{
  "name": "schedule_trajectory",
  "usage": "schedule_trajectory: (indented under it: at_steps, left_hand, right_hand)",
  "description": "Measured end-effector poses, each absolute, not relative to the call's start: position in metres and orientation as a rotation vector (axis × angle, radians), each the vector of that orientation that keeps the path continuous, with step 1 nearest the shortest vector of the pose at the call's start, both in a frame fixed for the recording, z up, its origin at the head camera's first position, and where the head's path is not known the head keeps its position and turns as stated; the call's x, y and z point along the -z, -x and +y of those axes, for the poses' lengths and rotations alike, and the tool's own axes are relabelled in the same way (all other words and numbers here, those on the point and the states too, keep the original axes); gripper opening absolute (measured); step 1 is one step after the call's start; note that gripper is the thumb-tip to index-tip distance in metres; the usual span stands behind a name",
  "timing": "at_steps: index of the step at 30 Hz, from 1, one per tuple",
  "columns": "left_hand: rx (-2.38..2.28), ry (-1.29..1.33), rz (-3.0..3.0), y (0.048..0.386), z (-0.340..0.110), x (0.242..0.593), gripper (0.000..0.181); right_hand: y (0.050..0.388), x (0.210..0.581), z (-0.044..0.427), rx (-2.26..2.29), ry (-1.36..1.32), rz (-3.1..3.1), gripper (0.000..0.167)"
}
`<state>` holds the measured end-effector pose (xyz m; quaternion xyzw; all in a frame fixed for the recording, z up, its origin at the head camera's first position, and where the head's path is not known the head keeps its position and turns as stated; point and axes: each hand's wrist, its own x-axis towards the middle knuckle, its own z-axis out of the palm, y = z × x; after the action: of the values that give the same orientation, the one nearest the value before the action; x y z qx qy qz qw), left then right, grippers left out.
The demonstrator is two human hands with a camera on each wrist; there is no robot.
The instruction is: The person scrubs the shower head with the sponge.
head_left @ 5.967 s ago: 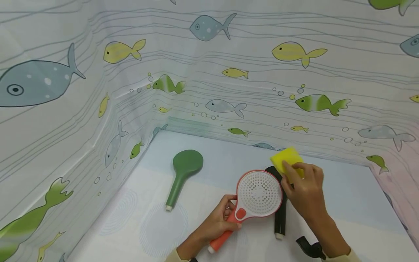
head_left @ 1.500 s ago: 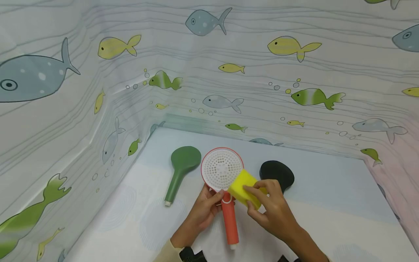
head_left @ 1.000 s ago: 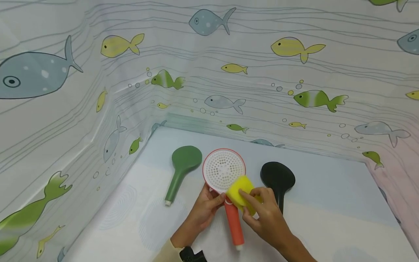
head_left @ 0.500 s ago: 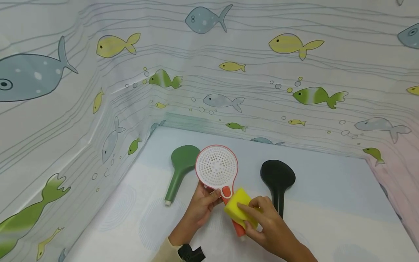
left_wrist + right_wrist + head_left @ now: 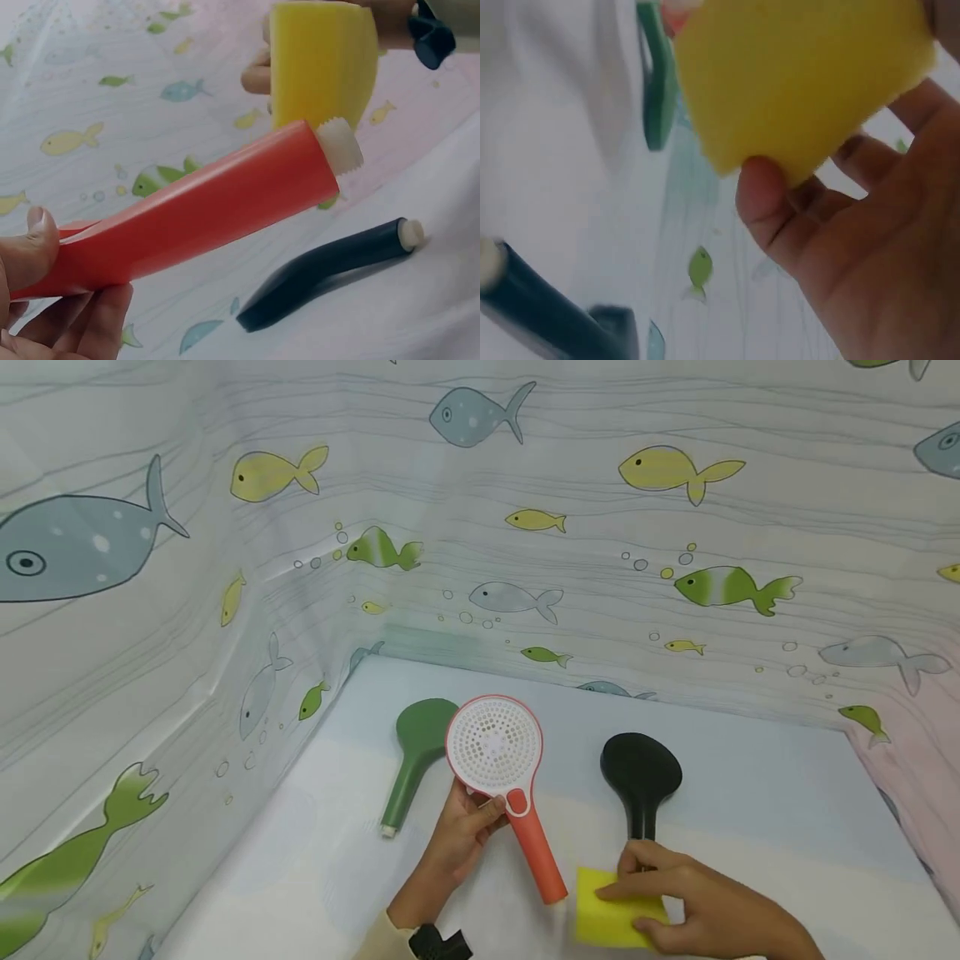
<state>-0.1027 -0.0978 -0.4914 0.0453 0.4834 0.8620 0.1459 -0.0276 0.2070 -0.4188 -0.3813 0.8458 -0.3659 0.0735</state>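
Head view: your left hand [image 5: 461,835], lower center of the frame, grips the neck of the red-orange handheld shower head [image 5: 495,743] between thumb and fingers. Its white perforated face points toward the camera; its handle slants down toward the lower right. Your right hand [image 5: 705,897], lower right, pinches the yellow sponge [image 5: 611,914] between thumb and fingers. A narrow gap shows between sponge and handle end. Left of center, the green shower head [image 5: 408,777] lies on the white tabletop [image 5: 780,827], its head partly covered by the red-orange one. Right of center lies the black shower head [image 5: 641,768], its handle partly hidden by your right hand. Left wrist view: the handle's white threaded connector [image 5: 341,148] shows at upper right, near the sponge.
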Motion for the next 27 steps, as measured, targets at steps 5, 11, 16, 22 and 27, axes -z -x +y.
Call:
schedule_trajectory:
  at_steps: [5, 11, 16, 22, 27]
  left_hand:
    - [-2.503, -0.100, 1.355, 0.096, -0.097, 0.496, 0.069]
    - [-2.517, -0.153, 1.304, 0.091, -0.095, 0.499, 0.072]
    - [-2.546, -0.230, 1.240, 0.092, -0.094, 0.501, 0.072]
    - [-2.570, -0.334, 1.200, 0.098, -0.095, 0.498, 0.070]
    - [-2.592, -0.241, 1.239, 0.098, -0.096, 0.493, 0.069]
  right_hand:
    - [0.045, 0.417, 0.201, 1.218, 1.208, 2.783, 0.046]
    - [0.064, 0.426, 0.155, 1.362, 0.846, 3.086, 0.043]
    - [0.067, 0.432, 0.135, 1.420, 0.695, 3.105, 0.040]
    - [0.056, 0.435, 0.136, 1.377, 0.720, 3.004, 0.040]
    - [0.046, 0.431, 0.147, 1.318, 0.783, 2.883, 0.047]
